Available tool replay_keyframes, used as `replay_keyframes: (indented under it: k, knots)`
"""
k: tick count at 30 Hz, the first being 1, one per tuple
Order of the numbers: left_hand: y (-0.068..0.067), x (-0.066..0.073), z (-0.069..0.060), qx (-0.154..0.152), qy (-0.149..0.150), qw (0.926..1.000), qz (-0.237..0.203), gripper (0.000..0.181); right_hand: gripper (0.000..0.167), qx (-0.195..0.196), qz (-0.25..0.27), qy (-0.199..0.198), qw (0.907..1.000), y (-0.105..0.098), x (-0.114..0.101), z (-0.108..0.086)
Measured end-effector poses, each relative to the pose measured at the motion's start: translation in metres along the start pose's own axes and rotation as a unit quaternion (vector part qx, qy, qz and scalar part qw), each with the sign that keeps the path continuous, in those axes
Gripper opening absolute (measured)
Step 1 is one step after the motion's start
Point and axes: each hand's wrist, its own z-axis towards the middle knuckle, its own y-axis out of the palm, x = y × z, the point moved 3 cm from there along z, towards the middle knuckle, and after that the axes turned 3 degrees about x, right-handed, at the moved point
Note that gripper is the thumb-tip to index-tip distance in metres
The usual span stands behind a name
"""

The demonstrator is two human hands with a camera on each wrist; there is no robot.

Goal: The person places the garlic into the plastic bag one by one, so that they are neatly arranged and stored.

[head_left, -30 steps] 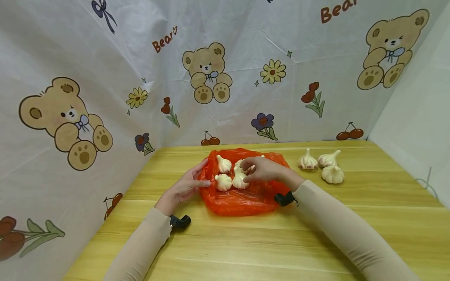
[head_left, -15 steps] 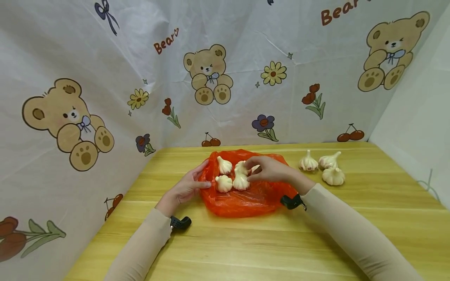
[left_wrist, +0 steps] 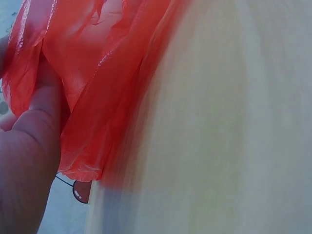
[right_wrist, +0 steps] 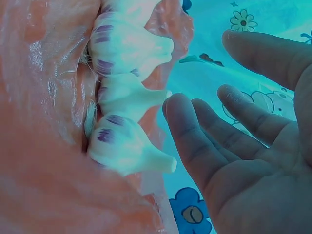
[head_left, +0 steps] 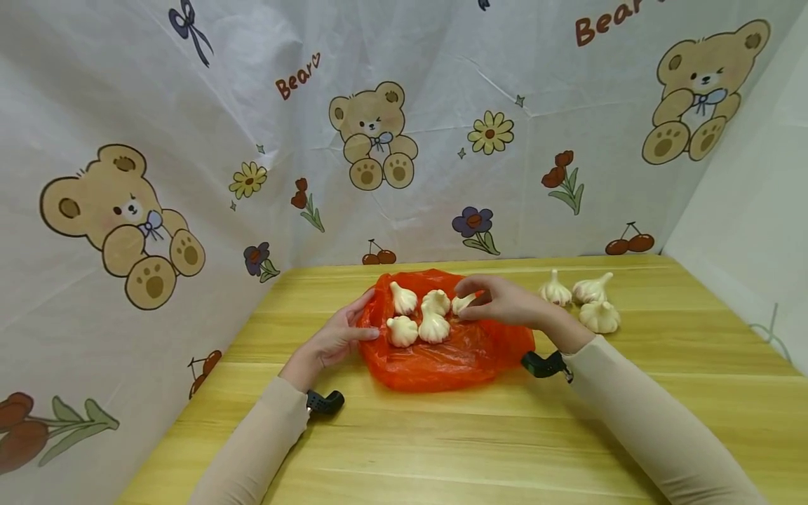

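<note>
On the wooden table lies an opened red plastic bag [head_left: 435,368] with several white garlic bulbs [head_left: 434,328] in it. My left hand [head_left: 334,339] holds the bag's left edge, thumb on the inner side; the left wrist view shows red film [left_wrist: 97,92] around the thumb. Above the right part of the bag, my right hand [head_left: 505,301] hovers beside the rightmost bulb [head_left: 463,304], its fingers partly covering it. In the right wrist view the fingers [right_wrist: 187,131] are spread and hold nothing, just off the stems of the bulbs [right_wrist: 129,146].
Three more garlic bulbs [head_left: 600,317] stand together on the table right of the bag, behind my right forearm. A patterned cloth [head_left: 435,210] hangs behind the table and along its left side. A white wall [head_left: 751,231] borders the right side.
My right hand has moved to the right over the bag, uncovering the middle bulbs. The left hand has stayed at the bag's edge.
</note>
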Motion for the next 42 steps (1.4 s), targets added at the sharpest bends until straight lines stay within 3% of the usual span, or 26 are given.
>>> replay_keyframes:
  k: [11,25,38,42]
  knots:
    - [-0.001,-0.002,-0.001,0.009,0.000,0.9999,0.006,0.096,0.045,0.022,-0.019,-0.004,0.9996,-0.015,0.004,-0.016]
    - [-0.001,-0.001,-0.001,0.007,-0.003,1.0000,-0.002,0.095,0.050,0.062,-0.010,0.045,0.9970,-0.055,0.019,-0.053]
    - [0.000,0.000,-0.002,0.002,-0.004,1.0000,-0.001,0.095,0.049,0.105,-0.083,0.055,0.9895,-0.092,0.046,-0.086]
    - [0.000,0.000,-0.002,0.007,-0.004,1.0000,0.000,0.095,0.048,0.111,-0.082,0.055,0.9890,-0.105,0.055,-0.095]
